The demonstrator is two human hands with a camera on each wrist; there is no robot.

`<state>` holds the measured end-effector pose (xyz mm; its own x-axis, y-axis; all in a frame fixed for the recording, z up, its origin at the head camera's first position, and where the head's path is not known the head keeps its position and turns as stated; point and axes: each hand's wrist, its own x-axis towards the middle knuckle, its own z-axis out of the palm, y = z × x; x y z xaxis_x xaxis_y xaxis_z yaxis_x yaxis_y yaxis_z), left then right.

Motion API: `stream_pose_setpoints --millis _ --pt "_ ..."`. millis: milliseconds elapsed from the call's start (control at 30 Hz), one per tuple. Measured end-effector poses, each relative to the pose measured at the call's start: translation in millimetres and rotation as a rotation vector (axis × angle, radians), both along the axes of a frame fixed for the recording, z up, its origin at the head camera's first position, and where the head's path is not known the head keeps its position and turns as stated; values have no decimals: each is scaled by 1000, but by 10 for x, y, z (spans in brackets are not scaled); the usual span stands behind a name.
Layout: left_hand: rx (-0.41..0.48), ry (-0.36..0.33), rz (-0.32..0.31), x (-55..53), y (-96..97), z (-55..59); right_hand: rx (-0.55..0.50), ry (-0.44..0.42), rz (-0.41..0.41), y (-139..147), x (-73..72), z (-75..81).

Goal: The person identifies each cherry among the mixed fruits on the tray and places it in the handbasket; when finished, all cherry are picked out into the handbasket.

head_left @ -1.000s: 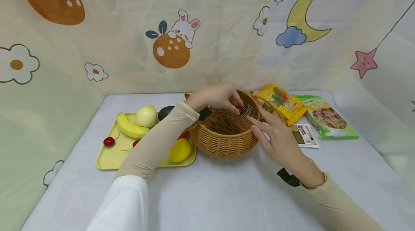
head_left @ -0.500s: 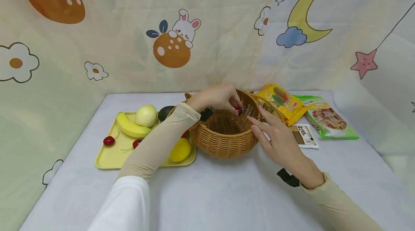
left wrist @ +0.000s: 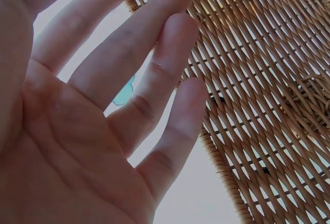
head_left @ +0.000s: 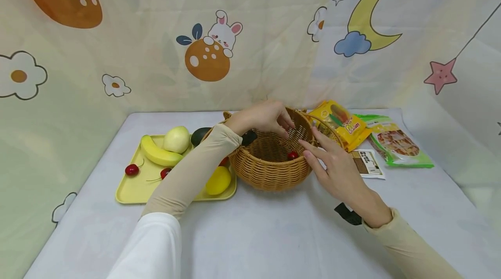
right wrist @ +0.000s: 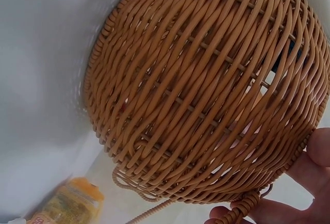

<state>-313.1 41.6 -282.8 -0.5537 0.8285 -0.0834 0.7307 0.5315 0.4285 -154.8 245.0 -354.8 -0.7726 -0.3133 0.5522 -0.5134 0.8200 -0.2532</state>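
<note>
The red cherry (head_left: pixel 292 156) lies inside the wicker basket (head_left: pixel 272 179), toward the near right side; its round body shows no clear long axis, and I can't make out a stem to say where it points. From the left: the yellow tray (head_left: pixel 135 193) carries a banana (head_left: pixel 158 153) and two other cherries (head_left: pixel 131 170). Next, the left hand (head_left: pixel 270 118) hangs over the basket's opening, fingers parted and holding nothing, so I'd judge the step as letting the cherry go; the next move calls for lifting clear of the rim. Further right, the right hand (head_left: pixel 334 166) steadies the basket's rim between thumb and fingers, near the packets (head_left: pixel 399 142) on the desk (head_left: pixel 254 235).
</note>
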Motion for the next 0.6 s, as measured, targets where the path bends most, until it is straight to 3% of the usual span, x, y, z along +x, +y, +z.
stream_pose_setpoints --millis 267,433,600 --pt "46 1 -6 10 -23 21 -2 -3 2 -10 6 1" --pt "160 5 -21 23 -155 147 1 3 3 -4 -3 2" --pt "308 18 78 100 -502 325 -3 6 3 -3 1 -5"
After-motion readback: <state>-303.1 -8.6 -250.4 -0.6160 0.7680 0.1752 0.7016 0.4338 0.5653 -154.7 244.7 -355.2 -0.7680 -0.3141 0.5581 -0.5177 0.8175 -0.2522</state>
